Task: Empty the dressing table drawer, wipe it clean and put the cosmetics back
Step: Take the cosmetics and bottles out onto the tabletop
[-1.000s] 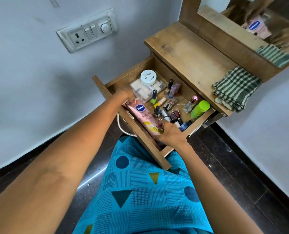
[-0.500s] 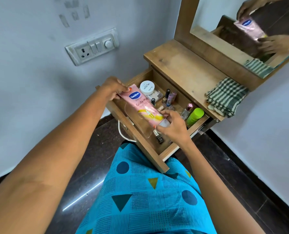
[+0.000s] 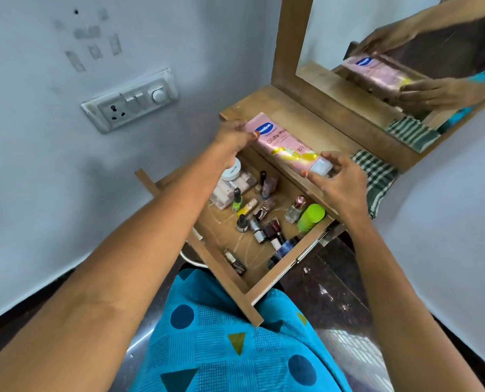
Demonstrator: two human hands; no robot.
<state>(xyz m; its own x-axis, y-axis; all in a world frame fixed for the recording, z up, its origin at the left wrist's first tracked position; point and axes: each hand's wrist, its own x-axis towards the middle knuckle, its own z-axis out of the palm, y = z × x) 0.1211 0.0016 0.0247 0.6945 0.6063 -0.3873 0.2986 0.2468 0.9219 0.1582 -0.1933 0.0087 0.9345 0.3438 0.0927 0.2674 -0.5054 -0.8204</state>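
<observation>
A pink lotion tube (image 3: 285, 144) is held level above the dressing table's front edge. My left hand (image 3: 233, 140) grips its crimped end and my right hand (image 3: 336, 176) pinches its white cap end. Below them the wooden drawer (image 3: 259, 290) stands pulled out. It holds several small cosmetics: a white round jar (image 3: 231, 171), a green-capped nail polish (image 3: 237, 200), a perfume bottle (image 3: 295, 209), a lime green bottle (image 3: 310, 217) and dark lipsticks (image 3: 272, 236). A folded green checked cloth (image 3: 375, 178) lies on the table top.
The wooden table top (image 3: 289, 111) backs onto a framed mirror (image 3: 405, 52) that reflects my hands and the tube. A switchboard (image 3: 129, 100) is on the left wall. My lap in blue patterned fabric (image 3: 235, 340) is under the drawer's front.
Both hands have lifted the pink tube out of the drawer and carried it up and back, over the table top's edge. The spot where it lay in the drawer is now bare wood.
</observation>
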